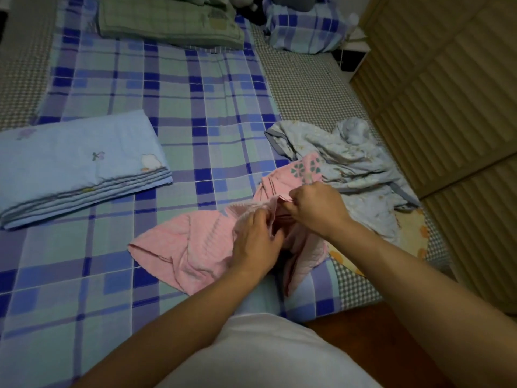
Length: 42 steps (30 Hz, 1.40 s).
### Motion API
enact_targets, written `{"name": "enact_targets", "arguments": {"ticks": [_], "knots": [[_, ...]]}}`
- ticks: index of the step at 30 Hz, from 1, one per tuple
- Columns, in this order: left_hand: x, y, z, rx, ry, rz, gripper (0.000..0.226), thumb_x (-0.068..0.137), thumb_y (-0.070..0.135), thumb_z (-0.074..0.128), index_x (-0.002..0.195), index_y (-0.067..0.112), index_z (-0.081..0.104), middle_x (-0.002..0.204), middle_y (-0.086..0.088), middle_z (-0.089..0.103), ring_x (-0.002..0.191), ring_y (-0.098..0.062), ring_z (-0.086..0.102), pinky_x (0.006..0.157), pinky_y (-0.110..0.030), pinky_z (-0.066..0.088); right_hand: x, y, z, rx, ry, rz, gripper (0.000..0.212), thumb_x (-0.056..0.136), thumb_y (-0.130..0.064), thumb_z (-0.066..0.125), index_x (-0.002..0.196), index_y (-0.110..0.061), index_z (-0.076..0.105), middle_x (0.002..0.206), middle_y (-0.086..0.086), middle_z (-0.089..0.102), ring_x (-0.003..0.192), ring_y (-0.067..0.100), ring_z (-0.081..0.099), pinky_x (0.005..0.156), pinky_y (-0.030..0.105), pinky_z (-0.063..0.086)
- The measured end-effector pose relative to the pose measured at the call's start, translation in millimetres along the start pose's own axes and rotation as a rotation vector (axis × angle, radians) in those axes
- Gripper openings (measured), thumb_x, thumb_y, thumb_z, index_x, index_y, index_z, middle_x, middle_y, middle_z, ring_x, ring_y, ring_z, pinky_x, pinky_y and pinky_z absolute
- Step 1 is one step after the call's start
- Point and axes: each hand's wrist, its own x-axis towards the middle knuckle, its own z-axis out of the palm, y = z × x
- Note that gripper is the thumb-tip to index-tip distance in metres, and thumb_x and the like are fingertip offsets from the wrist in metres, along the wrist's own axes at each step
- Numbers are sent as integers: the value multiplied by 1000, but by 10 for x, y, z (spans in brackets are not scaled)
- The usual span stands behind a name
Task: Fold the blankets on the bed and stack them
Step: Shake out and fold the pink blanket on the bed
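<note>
both hands are working at the centre of the frame on a pink blanket (195, 247), which is lying crumpled on the bed (195, 107) just below centre. the left hand (256, 242) is curling its fingers into a bunched ridge of the pink cloth; the right hand (316, 208) is pinching a hem of the same blanket just beside it, so the two hands are sitting close together, each clamped on fabric. the blanket is not yet showing any flat fold: one lobe is spreading toward lower left, another is trailing under the right wrist toward the bed's near edge.

progress, as judged from the layout: a blue blanket (78, 169) is lying folded into a neat layered rectangle at centre left, well apart from the hands. a green quilt (167, 21) is also lying folded at the top of the frame. a pale floral blanket (349, 161) is sitting in a heap at centre right, touching the pink one's far end, still unfolded. so at least two blankets are awaiting folding, and no stack is appearing yet; the pink one seems to be at the stage of finding its edges. a plaid pillow (305, 26) is resting at upper right.
</note>
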Motion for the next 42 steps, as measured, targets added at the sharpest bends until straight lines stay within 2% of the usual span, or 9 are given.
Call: {"name": "enact_targets", "arguments": {"ticks": [4,7,11,19,27,30,35,40,42], "knots": [[-10,-303,47,76,-3,-91,23,96,37,54,109,18,56,114,-10,65,101,-35,61,83,-43,52,16,76,-118,109,45,182,45,93,-44,55,59,-17,43,57,5,45,71,35,58,56,33,31],[-58,-525,-51,63,-27,-21,21,98,34,53,92,16,62,95,-12,69,87,-36,64,73,-36,48,46,237,-155,158,126,279,42,93,-47,55,64,-16,56,69,14,63,76,37,61,58,36,41],[-234,-547,-392,-11,15,147,27,92,38,59,74,18,56,70,3,55,66,-18,53,62,-32,40,45,491,-84,164,148,356,40,94,-47,55,72,-15,66,79,16,69,82,38,63,62,37,41],[-409,-697,-950,-50,-236,60,17,97,25,62,80,27,61,80,20,63,73,-3,56,65,-17,39,68,632,74,301,145,454,31,93,-45,60,78,-19,71,86,16,71,85,38,63,62,32,36],[-381,-663,-1183,-57,29,30,19,93,16,66,81,26,56,80,12,59,76,-3,54,66,-23,42,62,554,163,312,59,342,28,93,-37,60,89,-14,74,88,17,72,87,39,64,69,38,46],[-327,-818,-1357,94,-3,147,12,98,25,57,86,26,54,85,13,57,77,-5,53,69,-24,43,6,688,142,373,-155,217,18,88,-30,63,71,-29,69,77,5,70,80,27,65,64,34,43],[-181,-974,-1645,255,-147,273,17,94,46,43,91,34,55,88,22,54,80,0,53,73,-15,40,-68,772,77,611,-327,70,31,86,3,68,106,-18,79,74,-36,64,75,-19,60,72,10,49],[-119,-970,-1661,213,-156,232,12,98,31,54,90,28,62,86,17,63,83,-2,59,73,-21,46,-94,784,150,787,-279,125,39,88,2,66,91,-36,75,94,-8,75,89,10,68,83,29,52],[-143,-937,-1643,187,-173,227,13,98,26,58,86,30,60,85,16,63,82,-4,59,69,-16,42,-87,791,176,760,-249,134,29,89,1,67,94,-26,77,100,0,66,92,16,62,80,20,47]]}}
